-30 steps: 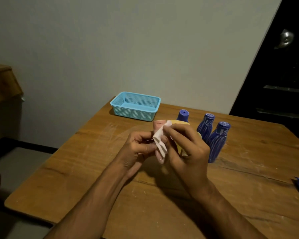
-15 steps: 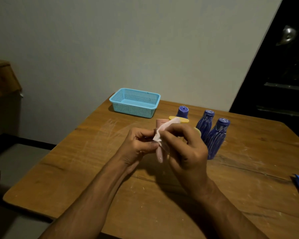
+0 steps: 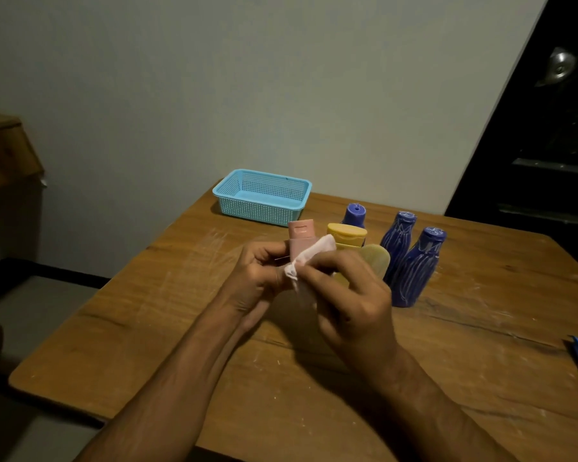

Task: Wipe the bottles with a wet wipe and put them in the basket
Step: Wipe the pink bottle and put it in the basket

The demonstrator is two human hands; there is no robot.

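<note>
Now both hands point(image 3: 314, 281) grip the pink bottle point(image 3: 300, 240) between them.

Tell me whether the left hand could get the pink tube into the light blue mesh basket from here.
Probably yes. The left hand grips the pink flip-cap tube, and the light blue plastic mesh basket sits open-topped behind it on the wooden table, with nothing between them.
</note>
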